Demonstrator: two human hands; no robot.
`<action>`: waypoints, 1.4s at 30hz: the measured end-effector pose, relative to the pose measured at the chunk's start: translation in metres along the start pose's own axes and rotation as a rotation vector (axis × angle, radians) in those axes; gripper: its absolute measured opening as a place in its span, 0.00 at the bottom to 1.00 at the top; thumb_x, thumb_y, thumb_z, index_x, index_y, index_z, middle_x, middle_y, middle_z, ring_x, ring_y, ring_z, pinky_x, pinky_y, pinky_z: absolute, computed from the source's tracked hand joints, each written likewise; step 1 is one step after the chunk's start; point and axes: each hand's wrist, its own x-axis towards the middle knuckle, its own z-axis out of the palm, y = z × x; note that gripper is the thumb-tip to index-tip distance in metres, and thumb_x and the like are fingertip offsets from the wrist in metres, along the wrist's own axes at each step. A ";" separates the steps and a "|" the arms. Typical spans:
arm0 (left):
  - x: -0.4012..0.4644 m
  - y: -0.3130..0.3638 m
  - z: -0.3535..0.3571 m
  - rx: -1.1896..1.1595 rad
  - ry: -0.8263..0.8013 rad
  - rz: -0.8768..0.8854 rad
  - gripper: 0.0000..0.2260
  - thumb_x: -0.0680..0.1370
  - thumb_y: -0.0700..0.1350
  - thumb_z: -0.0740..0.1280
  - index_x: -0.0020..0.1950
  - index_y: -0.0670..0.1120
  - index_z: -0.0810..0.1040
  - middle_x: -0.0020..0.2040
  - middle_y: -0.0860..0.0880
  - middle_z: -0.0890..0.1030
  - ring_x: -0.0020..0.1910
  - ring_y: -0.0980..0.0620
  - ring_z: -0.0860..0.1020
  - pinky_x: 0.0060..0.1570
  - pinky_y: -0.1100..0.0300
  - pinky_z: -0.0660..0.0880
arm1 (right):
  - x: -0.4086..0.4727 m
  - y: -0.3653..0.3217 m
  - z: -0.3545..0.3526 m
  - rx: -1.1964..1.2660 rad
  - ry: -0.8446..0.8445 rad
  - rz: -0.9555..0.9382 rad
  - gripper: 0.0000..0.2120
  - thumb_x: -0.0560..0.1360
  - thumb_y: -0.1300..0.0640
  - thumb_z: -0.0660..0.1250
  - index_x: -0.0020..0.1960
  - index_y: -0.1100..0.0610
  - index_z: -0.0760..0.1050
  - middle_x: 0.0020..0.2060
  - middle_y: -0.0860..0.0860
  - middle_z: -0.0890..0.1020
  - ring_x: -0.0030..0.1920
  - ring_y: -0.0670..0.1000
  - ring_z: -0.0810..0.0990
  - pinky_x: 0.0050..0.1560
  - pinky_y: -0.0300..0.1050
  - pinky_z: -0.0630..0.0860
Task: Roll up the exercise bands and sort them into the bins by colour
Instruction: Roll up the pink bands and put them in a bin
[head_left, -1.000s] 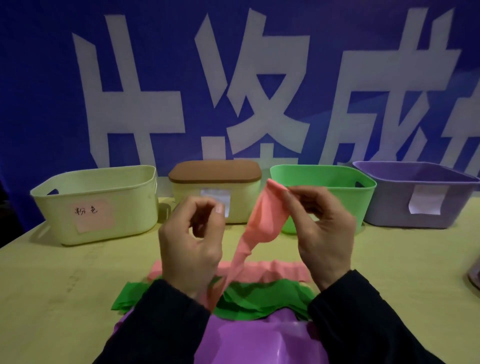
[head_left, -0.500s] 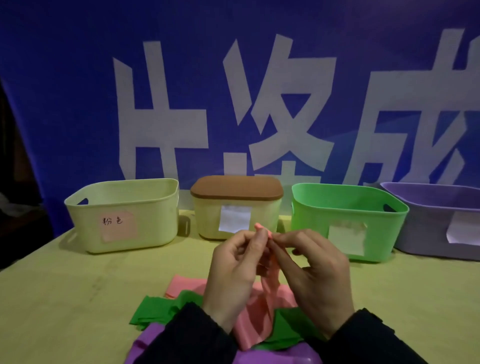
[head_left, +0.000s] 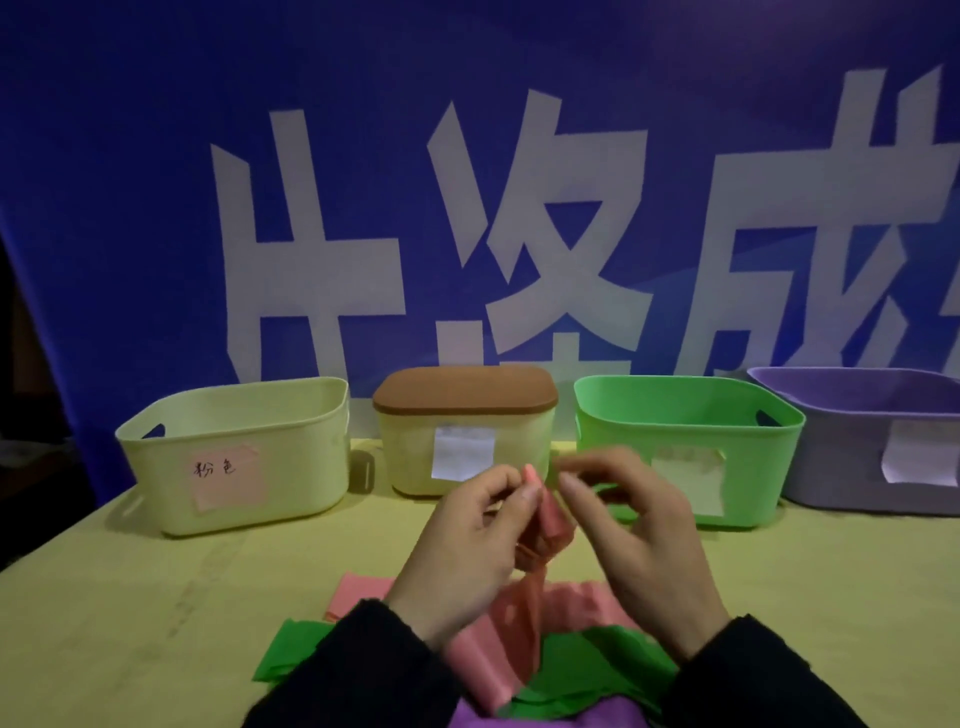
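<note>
At the six o'clock edge of the worktop (head_left: 130, 597), both hands are raised over a loose pile of bands. The left hand (head_left: 467, 540) has its fingers curled, pinching the top end of the pink band (head_left: 519, 629), which hangs from the fingertips down onto the pile; holding it up this way probably lets the free length hang straight so a roll can be started at the end. The right hand (head_left: 639, 530) sits just at three o'clock of that end, fingers bent and blurred; whether it actually grips the band I cannot tell. Both wrists tilt inward, thumbs toward each other. Beneath lie a green band (head_left: 597, 670) and a purple band (head_left: 519, 719). Toward twelve o'clock stand the bins: the cream bin with a pink label (head_left: 234, 457) at eleven, a lidded bin (head_left: 467, 431), a green bin (head_left: 685, 431) and a purple bin (head_left: 872, 441).
</note>
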 end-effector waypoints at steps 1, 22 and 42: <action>0.001 0.000 0.001 0.033 -0.057 0.015 0.12 0.85 0.46 0.61 0.49 0.38 0.77 0.41 0.39 0.81 0.39 0.40 0.80 0.43 0.42 0.79 | 0.003 0.001 -0.003 0.095 -0.031 0.088 0.12 0.77 0.51 0.67 0.61 0.46 0.79 0.55 0.40 0.82 0.55 0.45 0.81 0.52 0.40 0.79; -0.009 0.005 -0.014 0.045 -0.025 0.182 0.04 0.73 0.44 0.77 0.46 0.47 0.86 0.41 0.46 0.83 0.40 0.45 0.83 0.38 0.59 0.77 | 0.002 -0.013 -0.004 0.443 -0.268 0.249 0.10 0.75 0.50 0.71 0.47 0.57 0.81 0.38 0.50 0.83 0.37 0.44 0.82 0.37 0.35 0.76; -0.005 -0.004 -0.017 0.092 0.073 0.151 0.06 0.76 0.44 0.71 0.52 0.47 0.84 0.42 0.51 0.85 0.40 0.56 0.81 0.40 0.62 0.79 | 0.000 -0.007 -0.004 0.438 -0.183 0.383 0.08 0.71 0.56 0.75 0.43 0.61 0.80 0.34 0.55 0.80 0.35 0.52 0.77 0.38 0.48 0.75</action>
